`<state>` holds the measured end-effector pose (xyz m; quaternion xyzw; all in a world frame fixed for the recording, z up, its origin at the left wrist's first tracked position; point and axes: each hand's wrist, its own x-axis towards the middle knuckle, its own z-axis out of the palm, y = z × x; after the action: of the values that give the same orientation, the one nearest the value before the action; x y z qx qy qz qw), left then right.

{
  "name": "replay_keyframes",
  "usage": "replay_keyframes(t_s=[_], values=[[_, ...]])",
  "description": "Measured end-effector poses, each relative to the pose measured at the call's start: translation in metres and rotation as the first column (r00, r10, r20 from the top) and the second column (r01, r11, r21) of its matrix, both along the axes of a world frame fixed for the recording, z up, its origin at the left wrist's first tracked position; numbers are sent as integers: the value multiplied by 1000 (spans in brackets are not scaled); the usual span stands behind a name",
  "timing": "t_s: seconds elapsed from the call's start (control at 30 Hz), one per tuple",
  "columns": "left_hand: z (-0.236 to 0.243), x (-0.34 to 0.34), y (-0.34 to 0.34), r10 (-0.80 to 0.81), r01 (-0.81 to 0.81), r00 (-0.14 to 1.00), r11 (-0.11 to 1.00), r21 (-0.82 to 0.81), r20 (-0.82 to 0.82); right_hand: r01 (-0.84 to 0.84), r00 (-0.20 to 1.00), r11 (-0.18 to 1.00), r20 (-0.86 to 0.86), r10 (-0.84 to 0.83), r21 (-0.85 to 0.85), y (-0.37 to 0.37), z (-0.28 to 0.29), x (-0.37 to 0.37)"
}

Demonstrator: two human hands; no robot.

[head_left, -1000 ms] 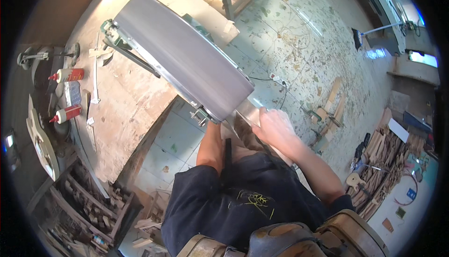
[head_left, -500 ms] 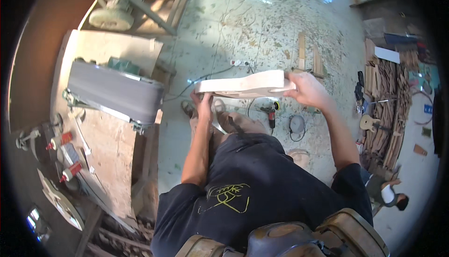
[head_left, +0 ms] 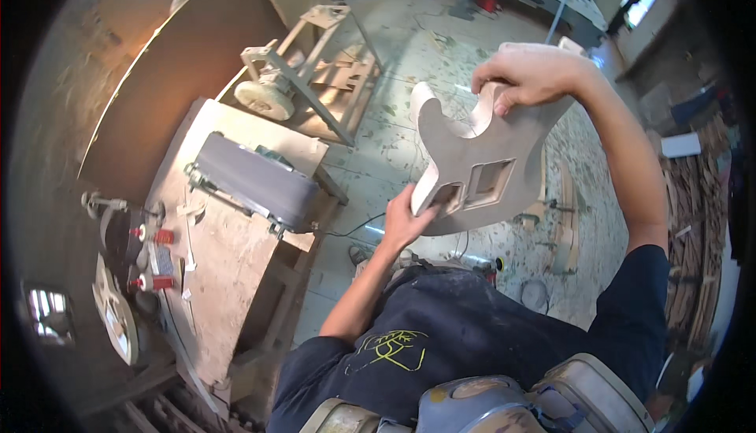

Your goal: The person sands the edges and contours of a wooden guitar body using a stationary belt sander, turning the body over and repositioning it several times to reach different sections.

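Observation:
Between my two hands a bare wood electric guitar body (head_left: 512,137) is held up in the air, tilted, with its broad face showing. Two rectangular cavities are cut into that face, and a curved cutaway lies between its horns. My left hand (head_left: 405,220) grips the near edge, beside the smaller cavity. Over the far edge is my right hand (head_left: 539,74), its fingers and thumb closed around a horn. To the left of the guitar body, apart from it, a belt sander (head_left: 256,181) sits on a wooden workbench (head_left: 224,279).
Two red-and-white bottles (head_left: 153,234) stand at the bench's left side, near a guitar-shaped piece (head_left: 116,315). A wheel (head_left: 264,100) on a wooden frame stands beyond the bench. Wood pieces (head_left: 693,236) are stacked at the right. A cable (head_left: 354,232) runs from the bench across the floor.
The guitar body has gone from edge-on to tilted, so its cavities now show. My right hand has risen and now reaches over the far edge. The view has turned, showing more of the room ahead.

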<state>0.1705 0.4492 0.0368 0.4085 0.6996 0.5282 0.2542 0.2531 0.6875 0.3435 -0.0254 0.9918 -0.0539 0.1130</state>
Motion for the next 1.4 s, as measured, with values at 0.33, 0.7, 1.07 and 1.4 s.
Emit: replay_keyframes(t_s=[0.33,0.7,1.07,1.4], values=[[33,2,-46,213,-292,939,909,298,269,58,398,977,-893,-209,-203,-76,43,38],[53,0,-106,264,-460,779,857,232,569,-476,541,-332,27,-840,-814,-168,-246,91],[74,-82,-194,573,-596,803,761,257,166,-456,299,-179,40,-953,-872,-206,-235,77],[73,-204,-182,-258,71,758,946,-317,-599,-266,222,283,-344,-912,-922,-240,-242,68]])
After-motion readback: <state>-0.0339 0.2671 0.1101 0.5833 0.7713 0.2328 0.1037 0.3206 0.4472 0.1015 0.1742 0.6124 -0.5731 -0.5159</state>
